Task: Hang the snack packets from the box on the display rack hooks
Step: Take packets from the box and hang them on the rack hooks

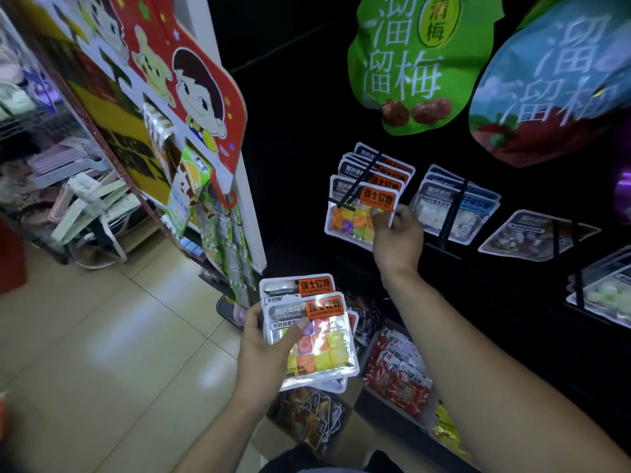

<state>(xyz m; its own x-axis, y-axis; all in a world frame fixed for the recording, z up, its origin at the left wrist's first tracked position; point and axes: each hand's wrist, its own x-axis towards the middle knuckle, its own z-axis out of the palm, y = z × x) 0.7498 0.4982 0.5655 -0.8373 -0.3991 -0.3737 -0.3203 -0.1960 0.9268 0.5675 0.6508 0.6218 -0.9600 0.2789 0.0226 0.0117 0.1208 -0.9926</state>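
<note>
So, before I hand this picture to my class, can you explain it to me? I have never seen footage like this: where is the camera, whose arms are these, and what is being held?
There is no machine here. The single picture comes from a wide-angle camera worn on a person's head, looking forward and down, so the two bare arms belong to the wearer.

The left hand holds a small stack of candy packets with orange labels and coloured cubes inside. The right hand pinches one matching packet at the front of a row hanging on a black hook of the dark display rack. More hooks to the right carry blue-labelled packets. Two big plum snack bags hang above.

Below, near the tiled floor, sit boxes of other snack packets.
</note>
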